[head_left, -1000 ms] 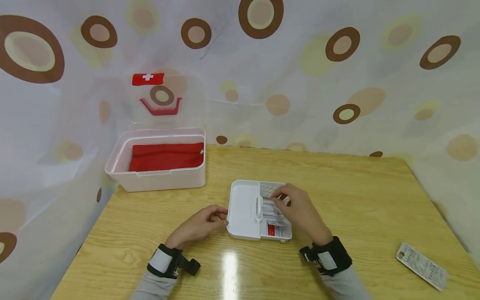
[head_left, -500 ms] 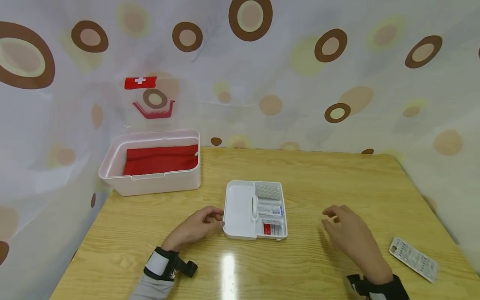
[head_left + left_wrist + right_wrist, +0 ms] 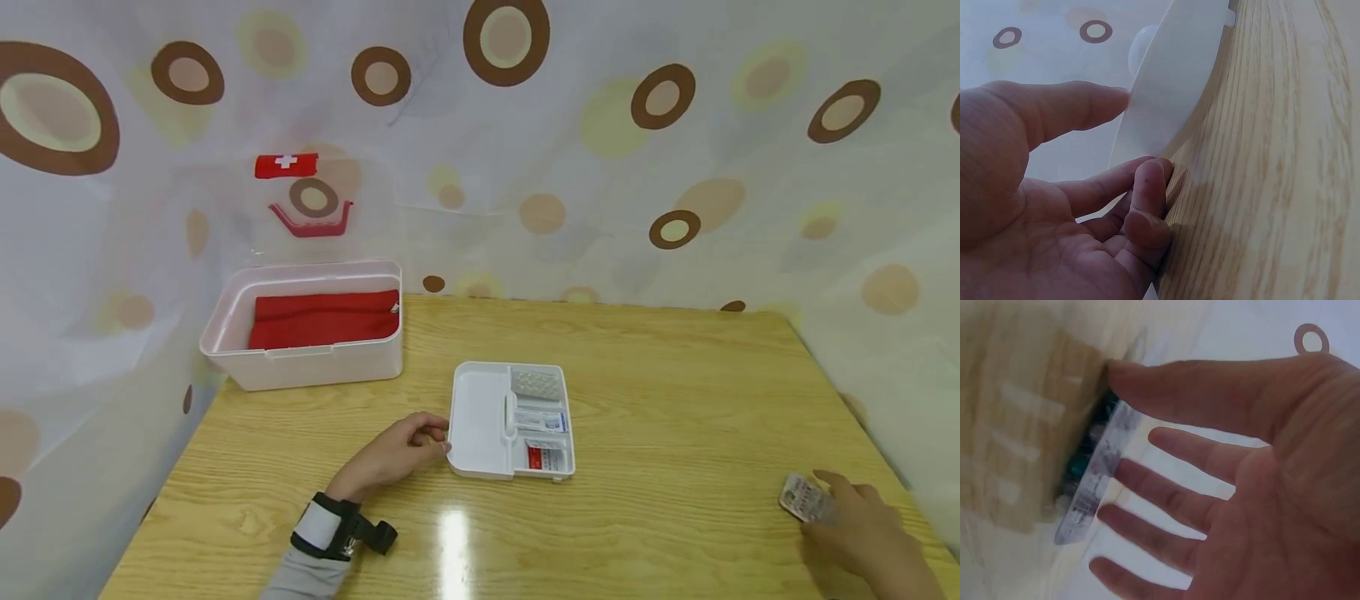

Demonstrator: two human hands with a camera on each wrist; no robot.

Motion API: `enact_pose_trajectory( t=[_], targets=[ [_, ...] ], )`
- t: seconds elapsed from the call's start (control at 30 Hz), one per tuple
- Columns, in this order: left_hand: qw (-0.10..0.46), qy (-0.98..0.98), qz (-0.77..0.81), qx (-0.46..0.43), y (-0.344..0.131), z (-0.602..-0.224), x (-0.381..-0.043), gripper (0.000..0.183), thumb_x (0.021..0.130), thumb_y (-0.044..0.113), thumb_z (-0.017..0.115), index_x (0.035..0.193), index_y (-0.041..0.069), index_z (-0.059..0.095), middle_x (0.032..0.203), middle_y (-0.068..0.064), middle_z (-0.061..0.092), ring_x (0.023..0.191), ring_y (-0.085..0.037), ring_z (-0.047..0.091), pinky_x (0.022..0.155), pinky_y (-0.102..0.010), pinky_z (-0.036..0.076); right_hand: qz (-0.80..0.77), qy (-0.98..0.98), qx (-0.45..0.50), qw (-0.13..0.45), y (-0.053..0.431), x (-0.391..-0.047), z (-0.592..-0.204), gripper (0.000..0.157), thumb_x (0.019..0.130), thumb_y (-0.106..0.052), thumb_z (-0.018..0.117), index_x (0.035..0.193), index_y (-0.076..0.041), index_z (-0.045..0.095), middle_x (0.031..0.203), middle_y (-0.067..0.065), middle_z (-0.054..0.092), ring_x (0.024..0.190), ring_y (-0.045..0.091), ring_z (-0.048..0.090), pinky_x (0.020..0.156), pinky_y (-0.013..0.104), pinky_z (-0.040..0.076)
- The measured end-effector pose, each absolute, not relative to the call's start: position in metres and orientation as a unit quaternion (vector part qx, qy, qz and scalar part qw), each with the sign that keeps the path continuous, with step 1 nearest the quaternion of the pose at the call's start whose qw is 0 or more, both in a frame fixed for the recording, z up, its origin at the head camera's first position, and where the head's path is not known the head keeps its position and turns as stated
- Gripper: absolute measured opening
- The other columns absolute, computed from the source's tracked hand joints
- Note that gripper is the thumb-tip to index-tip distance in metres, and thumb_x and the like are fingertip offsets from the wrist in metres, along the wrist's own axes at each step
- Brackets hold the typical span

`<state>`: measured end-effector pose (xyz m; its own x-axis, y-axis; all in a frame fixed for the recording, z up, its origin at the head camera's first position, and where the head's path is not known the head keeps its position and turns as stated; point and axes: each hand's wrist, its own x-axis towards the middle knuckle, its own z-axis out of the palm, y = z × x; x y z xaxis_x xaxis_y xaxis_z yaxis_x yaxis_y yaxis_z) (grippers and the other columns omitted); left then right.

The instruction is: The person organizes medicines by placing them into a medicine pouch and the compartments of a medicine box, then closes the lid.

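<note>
My left hand [image 3: 397, 454] holds the left edge of an opened white pill case [image 3: 477, 429]. In the left wrist view, the thumb [image 3: 1097, 106] is at the case's rim and curled fingertips [image 3: 1150, 181] are at its base on the table. The case's right half has several compartments with a white tablet blister pack [image 3: 536, 385], a white-and-blue packet [image 3: 542, 420] and a red-and-white packet [image 3: 545, 457]. My right hand [image 3: 862, 525] covers part of a silver blister pack [image 3: 805, 498] with green capsules. Its fingers are extended along the foil side, the thumb near one end.
A white first-aid box [image 3: 315, 367] stands at the back left, its clear lid raised against the patterned curtain [image 3: 480, 167]. A red zipped pouch [image 3: 322, 321] lies inside. The wooden table [image 3: 637, 392] stretches between the case and the right hand.
My right hand has left the pill case's compartments and swept right to the capsule blister pack, now partly covering it. The left hand has stayed at the case's edge.
</note>
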<state>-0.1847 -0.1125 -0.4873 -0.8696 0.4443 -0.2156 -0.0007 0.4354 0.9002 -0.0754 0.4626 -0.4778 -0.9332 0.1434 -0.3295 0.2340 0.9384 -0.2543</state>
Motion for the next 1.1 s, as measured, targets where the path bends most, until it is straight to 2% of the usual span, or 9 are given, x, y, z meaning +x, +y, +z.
enact_pose_trajectory(
  t=[0.13, 0.2, 0.4, 0.5, 0.63, 0.9, 1.1],
  targets=[
    [0.220, 0.819, 0.513, 0.135, -0.115, -0.486, -0.185, 0.045, 0.093, 0.031, 0.062, 0.132, 0.008, 0.055, 0.116, -0.007, 0.058, 0.098, -0.018, 0.052, 0.081, -0.034, 0.045, -0.126, 0.977, 0.072, 0.156, 0.464, -0.082, -0.477, 0.090, 0.082, -0.048, 0.070, 0.130, 0.020, 0.034, 0.109, 0.052, 0.040, 0.086, 0.056, 0.049, 0.065, 0.062, 0.047],
    [0.221, 0.819, 0.513, 0.131, -0.116, -0.486, -0.185, 0.045, 0.093, 0.032, 0.062, 0.132, 0.009, 0.056, 0.116, -0.006, 0.058, 0.098, -0.018, 0.052, 0.081, -0.034, 0.045, -0.133, 0.976, 0.067, 0.162, 0.458, -0.087, -0.476, 0.095, 0.083, -0.056, 0.066, 0.132, 0.019, 0.034, 0.106, 0.050, 0.045, 0.084, 0.049, 0.053, 0.063, 0.056, 0.049],
    [0.219, 0.818, 0.513, 0.139, -0.115, -0.487, -0.186, 0.044, 0.093, 0.031, 0.062, 0.129, 0.008, 0.057, 0.113, -0.006, 0.058, 0.096, -0.018, 0.052, 0.080, -0.034, 0.045, -0.170, 0.974, 0.022, 0.150, 0.424, -0.103, -0.469, 0.093, 0.090, -0.055, 0.058, 0.143, 0.015, 0.026, 0.098, 0.036, 0.057, 0.082, 0.040, 0.059, 0.061, 0.050, 0.051],
    [0.220, 0.815, 0.517, 0.141, -0.114, -0.487, -0.186, 0.044, 0.093, 0.031, 0.063, 0.129, 0.008, 0.057, 0.112, -0.006, 0.058, 0.096, -0.018, 0.051, 0.080, -0.033, 0.044, -0.187, 0.973, -0.007, 0.132, 0.400, -0.111, -0.460, 0.087, 0.092, -0.052, 0.058, 0.145, 0.010, 0.029, 0.099, 0.030, 0.057, 0.079, 0.030, 0.059, 0.058, 0.045, 0.051],
    [0.220, 0.816, 0.516, 0.141, -0.113, -0.487, -0.187, 0.045, 0.093, 0.032, 0.063, 0.129, 0.007, 0.057, 0.112, -0.006, 0.058, 0.096, -0.017, 0.051, 0.080, -0.034, 0.045, -0.222, 0.966, -0.040, 0.126, 0.358, -0.123, -0.444, 0.079, 0.091, -0.051, 0.058, 0.146, 0.002, 0.036, 0.105, 0.023, 0.056, 0.084, 0.026, 0.059, 0.059, 0.040, 0.051],
    [0.218, 0.818, 0.513, 0.142, -0.111, -0.486, -0.187, 0.044, 0.093, 0.032, 0.063, 0.129, 0.008, 0.058, 0.113, -0.006, 0.058, 0.097, -0.018, 0.052, 0.081, -0.033, 0.045, -0.245, 0.960, -0.095, 0.092, 0.272, -0.149, -0.414, 0.078, 0.088, -0.061, 0.057, 0.140, -0.005, 0.043, 0.112, 0.019, 0.054, 0.078, 0.017, 0.056, 0.056, 0.031, 0.047],
    [0.213, 0.822, 0.511, 0.138, -0.113, -0.483, -0.184, 0.044, 0.092, 0.031, 0.063, 0.129, 0.007, 0.058, 0.111, -0.007, 0.059, 0.096, -0.018, 0.051, 0.080, -0.033, 0.045, -0.329, 0.931, -0.146, 0.065, 0.212, -0.166, -0.408, 0.069, 0.089, -0.048, 0.064, 0.139, -0.005, 0.041, 0.122, 0.014, 0.053, 0.085, 0.017, 0.058, 0.066, 0.032, 0.053]
  ],
)
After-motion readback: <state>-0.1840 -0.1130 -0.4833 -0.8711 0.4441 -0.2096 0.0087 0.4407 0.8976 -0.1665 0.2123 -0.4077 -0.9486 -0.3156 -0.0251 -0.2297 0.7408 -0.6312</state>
